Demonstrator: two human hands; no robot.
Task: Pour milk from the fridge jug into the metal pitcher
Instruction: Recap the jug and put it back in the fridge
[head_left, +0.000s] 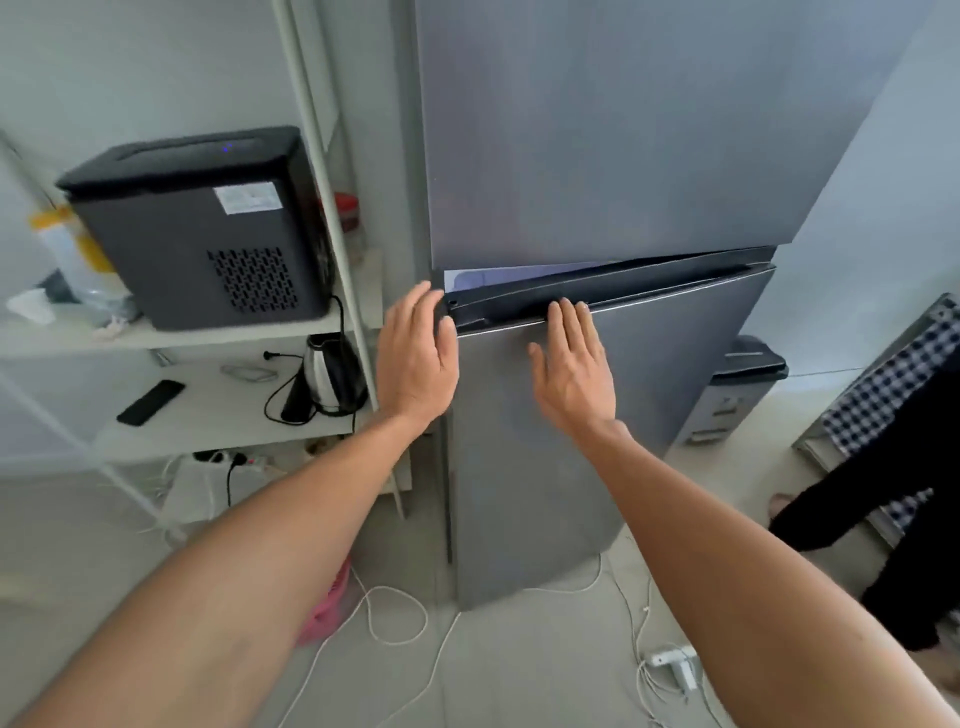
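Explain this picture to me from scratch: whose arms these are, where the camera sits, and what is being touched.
There is one picture, from a wide-angle camera worn on a person's head, looking forward and down. The two bare arms belong to that person; no machine is involved. The left hand is at the corner of the lower fridge door, which stands slightly ajar. The right hand lies flat on the door's front, fingertips at its top edge. Neither hand holds anything. On the shelves at the left stand a black appliance and an electric kettle. No milk jug or pitcher shows yet.
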